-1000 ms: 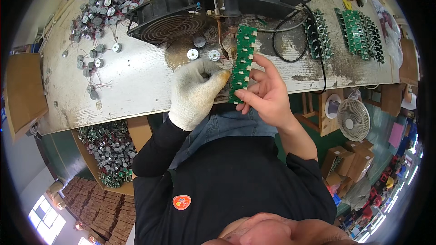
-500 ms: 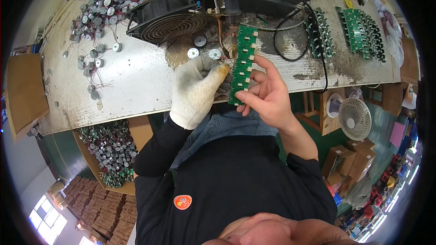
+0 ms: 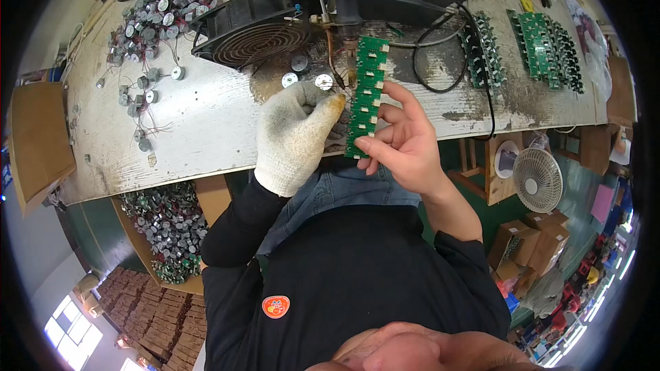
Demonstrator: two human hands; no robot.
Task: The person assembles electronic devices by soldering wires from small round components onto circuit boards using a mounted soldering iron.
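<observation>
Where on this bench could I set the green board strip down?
Barest patch: the tabletop between the loose small motors on the left and the gloved left hand, below the black fan. A narrower stained strip lies right of the green board strip, below the black cable. The far edge and the stacked green boards are crowded.

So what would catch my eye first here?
Probably the long green circuit board strip at centre, held by the bare right hand while the white-gloved left hand pinches at its edge. Behind them sits a black fan on the worn workbench, with a heap of small round motors at far left.
</observation>
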